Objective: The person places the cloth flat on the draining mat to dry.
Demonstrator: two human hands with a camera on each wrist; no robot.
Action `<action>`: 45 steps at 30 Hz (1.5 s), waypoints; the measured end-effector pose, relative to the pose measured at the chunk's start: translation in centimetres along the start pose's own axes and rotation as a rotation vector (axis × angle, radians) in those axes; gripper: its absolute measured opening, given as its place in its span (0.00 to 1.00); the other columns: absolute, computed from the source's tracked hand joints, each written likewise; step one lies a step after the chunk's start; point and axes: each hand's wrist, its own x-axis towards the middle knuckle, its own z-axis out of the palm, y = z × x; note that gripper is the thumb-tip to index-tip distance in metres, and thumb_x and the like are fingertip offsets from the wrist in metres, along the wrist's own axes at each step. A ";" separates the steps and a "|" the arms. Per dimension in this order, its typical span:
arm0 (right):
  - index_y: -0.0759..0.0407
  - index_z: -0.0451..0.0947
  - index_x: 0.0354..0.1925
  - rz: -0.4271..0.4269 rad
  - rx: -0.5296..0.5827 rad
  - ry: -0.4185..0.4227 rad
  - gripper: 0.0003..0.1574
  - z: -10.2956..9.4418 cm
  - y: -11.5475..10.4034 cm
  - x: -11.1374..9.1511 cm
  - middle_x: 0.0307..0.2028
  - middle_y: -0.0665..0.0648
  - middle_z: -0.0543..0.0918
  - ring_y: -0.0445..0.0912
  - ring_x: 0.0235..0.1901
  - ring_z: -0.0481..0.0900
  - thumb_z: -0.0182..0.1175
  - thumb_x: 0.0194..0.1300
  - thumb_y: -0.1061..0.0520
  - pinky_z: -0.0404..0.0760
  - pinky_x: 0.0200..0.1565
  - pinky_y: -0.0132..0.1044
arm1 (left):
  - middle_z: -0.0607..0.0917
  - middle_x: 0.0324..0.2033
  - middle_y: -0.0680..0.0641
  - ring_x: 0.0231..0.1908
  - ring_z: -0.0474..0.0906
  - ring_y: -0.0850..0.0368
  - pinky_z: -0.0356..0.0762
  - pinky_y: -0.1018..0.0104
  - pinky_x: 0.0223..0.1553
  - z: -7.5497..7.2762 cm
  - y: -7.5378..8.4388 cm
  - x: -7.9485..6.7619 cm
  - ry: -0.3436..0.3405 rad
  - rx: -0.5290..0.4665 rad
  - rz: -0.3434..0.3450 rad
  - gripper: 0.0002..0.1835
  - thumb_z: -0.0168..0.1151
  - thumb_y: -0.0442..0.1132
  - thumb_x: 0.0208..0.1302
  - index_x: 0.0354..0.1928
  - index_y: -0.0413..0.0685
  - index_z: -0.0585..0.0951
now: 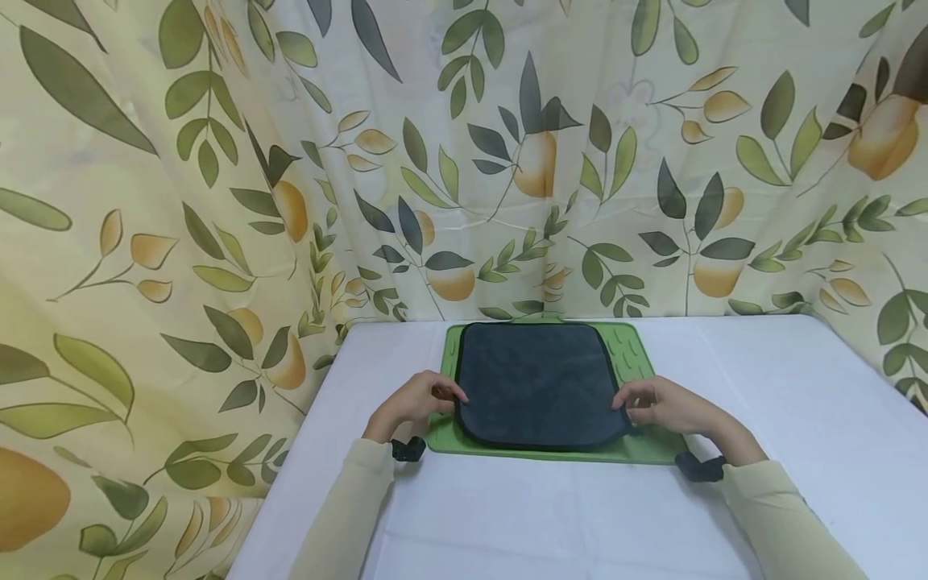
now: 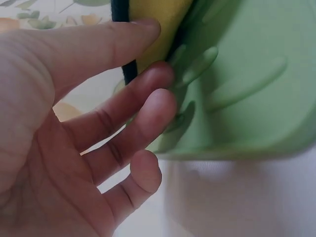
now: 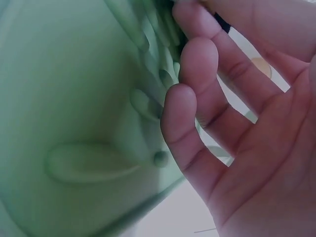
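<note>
A dark navy cloth with rounded corners is spread over a green ridged mat in the head view. My left hand pinches the cloth's left edge. In the left wrist view, thumb and forefinger hold its dark border, and a yellow face of the cloth shows; the other fingers are loosely bent. On the opposite side, my right hand pinches the right edge near the front corner. The right wrist view shows the curled fingers beside the mat's raised ridges, with the cloth mostly hidden.
The mat lies on a table with a white cover, close to its far edge. Behind and to the left hangs a curtain printed with leaves and fruit. Each wrist wears a small black camera mount.
</note>
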 end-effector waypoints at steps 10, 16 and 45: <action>0.60 0.83 0.48 -0.029 0.040 -0.032 0.11 -0.8 0.1 -0.2 0.49 0.58 0.85 0.33 0.43 0.76 0.60 0.69 0.64 0.76 0.42 0.31 | 0.89 0.35 0.49 0.29 0.75 0.60 0.74 0.67 0.33 -0.9 -0.3 -0.7 0.029 0.020 -0.012 0.09 0.66 0.33 0.68 0.44 0.53 0.91; 0.62 0.82 0.49 -0.037 0.078 -0.061 0.12 -1.1 0.4 -0.7 0.45 0.57 0.85 0.36 0.39 0.76 0.61 0.67 0.65 0.76 0.38 0.32 | 0.88 0.35 0.50 0.30 0.75 0.60 0.74 0.67 0.33 -0.8 -0.3 -0.5 0.011 0.027 -0.005 0.09 0.67 0.33 0.67 0.43 0.55 0.91; 0.62 0.79 0.41 0.102 0.054 -0.075 0.08 0.2 0.2 -0.2 0.33 0.54 0.80 0.40 0.31 0.74 0.61 0.72 0.57 0.74 0.33 0.33 | 0.81 0.27 0.51 0.26 0.74 0.60 0.72 0.68 0.28 0.9 -0.4 0.0 0.064 0.107 -0.087 0.11 0.71 0.45 0.66 0.47 0.50 0.86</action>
